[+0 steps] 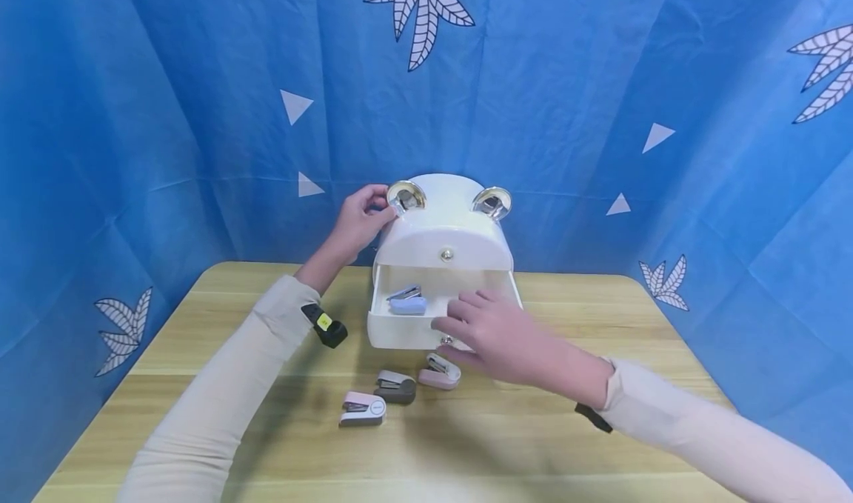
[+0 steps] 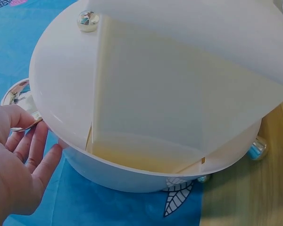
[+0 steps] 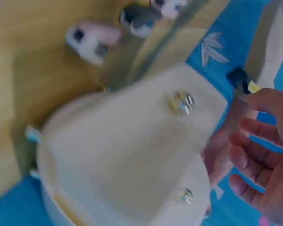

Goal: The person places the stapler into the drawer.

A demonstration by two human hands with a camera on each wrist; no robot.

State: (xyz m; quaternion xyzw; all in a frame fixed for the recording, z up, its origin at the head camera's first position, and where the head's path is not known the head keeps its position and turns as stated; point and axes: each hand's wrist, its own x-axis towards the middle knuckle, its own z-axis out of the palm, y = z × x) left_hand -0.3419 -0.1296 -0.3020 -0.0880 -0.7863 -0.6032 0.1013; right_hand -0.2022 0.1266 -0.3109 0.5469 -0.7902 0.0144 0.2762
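A white rounded box (image 1: 440, 199) has a pulled-out drawer (image 1: 398, 334) with a small round knob. Inside it, on the left side, lies a blue mini stapler (image 1: 408, 307). My left hand (image 1: 360, 221) pinches the rim of the gold disc (image 2: 20, 96) on the box's left top, thumb and fingers at its edge. In front of the drawer hovers my right hand (image 1: 496, 334), fingers loosely bent and holding nothing; it hides part of the drawer. Below on the table are a pink stapler (image 1: 440, 373), a dark grey stapler (image 1: 396, 390) and a pink-and-white stapler (image 1: 363, 411).
A second gold disc (image 1: 493, 203) stands on the box's right top. Behind the box hangs a blue cloth (image 1: 560, 118) with leaf prints, also along both sides. The wooden table (image 1: 586, 451) extends under everything. The right wrist view is blurred.
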